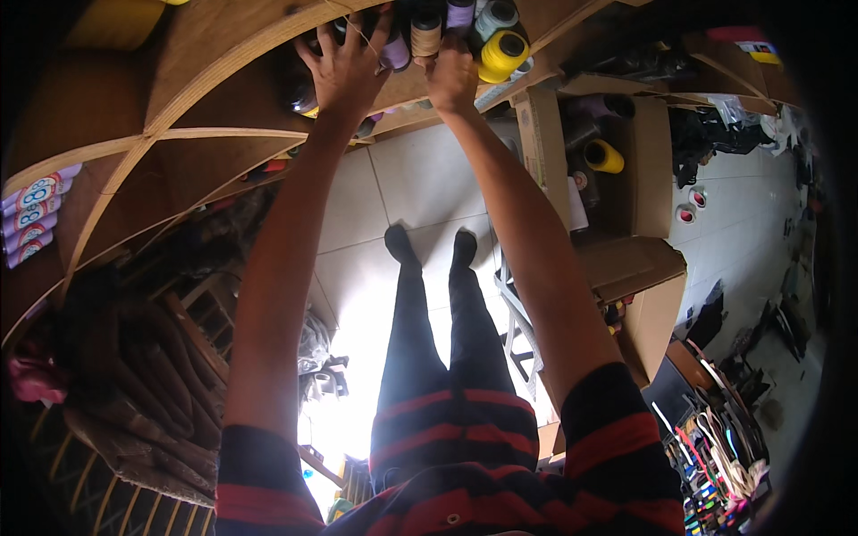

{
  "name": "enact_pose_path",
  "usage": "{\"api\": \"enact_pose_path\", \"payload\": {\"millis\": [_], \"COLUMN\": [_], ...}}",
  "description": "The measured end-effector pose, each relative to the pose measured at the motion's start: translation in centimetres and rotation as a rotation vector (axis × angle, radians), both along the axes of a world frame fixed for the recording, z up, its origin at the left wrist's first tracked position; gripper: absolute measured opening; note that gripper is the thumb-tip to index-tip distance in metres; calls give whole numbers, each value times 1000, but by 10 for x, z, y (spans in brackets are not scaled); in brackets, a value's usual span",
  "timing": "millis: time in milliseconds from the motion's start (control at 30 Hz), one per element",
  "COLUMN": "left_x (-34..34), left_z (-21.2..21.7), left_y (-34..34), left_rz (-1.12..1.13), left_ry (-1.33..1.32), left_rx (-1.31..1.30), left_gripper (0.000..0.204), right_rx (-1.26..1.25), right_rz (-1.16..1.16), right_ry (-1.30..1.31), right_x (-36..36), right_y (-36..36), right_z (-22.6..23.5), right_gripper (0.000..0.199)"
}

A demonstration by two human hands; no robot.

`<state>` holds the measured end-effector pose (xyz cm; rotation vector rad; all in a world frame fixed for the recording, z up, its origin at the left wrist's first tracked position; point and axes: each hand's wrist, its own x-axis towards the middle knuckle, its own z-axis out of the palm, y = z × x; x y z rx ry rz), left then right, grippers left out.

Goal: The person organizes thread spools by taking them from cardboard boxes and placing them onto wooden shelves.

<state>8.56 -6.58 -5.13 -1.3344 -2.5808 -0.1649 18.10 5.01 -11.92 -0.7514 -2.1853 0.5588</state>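
Observation:
Both my arms stretch up to a wooden shelf compartment filled with spools of thread. My left hand (346, 73) has its fingers spread over dark spools that it partly hides, beside a purple spool (394, 54). My right hand (452, 79) is closed at the lower end of a tan thread spool (426, 37), its thumb against the spool and its other fingers curled under a second, lilac spool (459, 15). Right of that hand lies a yellow spool (503, 55), with a pale grey-blue spool (497, 18) behind it. A loose thread hangs across my left fingers.
Curved-looking wooden shelf dividers (147, 138) frame the left, with lilac packages (37, 214) inside. An open cardboard box (655, 170) at right holds another yellow spool (604, 156). A brown cloth heap (134, 402) is at lower left. Pale floor tiles (353, 210) lie under my feet.

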Motion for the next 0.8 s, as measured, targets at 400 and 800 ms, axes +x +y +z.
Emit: {"api": "enact_pose_path", "payload": {"millis": [400,800], "left_x": [6,81], "left_z": [2,-2], "left_y": [13,-25], "left_rz": [-53,-295], "left_ry": [117,-184], "left_rx": [7,262], "left_gripper": [68,58], "right_rx": [-181,-306], "right_rz": [-36,72], "right_ry": [-166,-5], "right_x": [3,51], "right_y": [-3,-38], "right_z": [7,16], "right_gripper": [45,28]}}
